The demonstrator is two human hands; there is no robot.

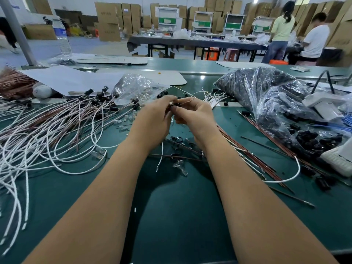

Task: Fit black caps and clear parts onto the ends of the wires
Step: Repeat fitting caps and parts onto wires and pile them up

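Right now, mid-frame, the left hand (156, 113) pinches a black cap (173, 107); the right hand (192, 115) pinches a wire (187, 101) pointing left into it.

Dark green table (181, 216) all across, plain, no pattern. On the left, a tangle of white and reddish-brown wires (47, 134), black caps (101, 96) on their far ends. Right of centre, a straight bundle of dark red wires (253, 159) with one white wire (297, 168) looping over it. Far right, a clear glossy bag (253, 86) packed with black parts. A smaller clear bag (137, 86) sits mid-table. White paper sheet (72, 79) far left, coppery strands (13, 82) beside it.
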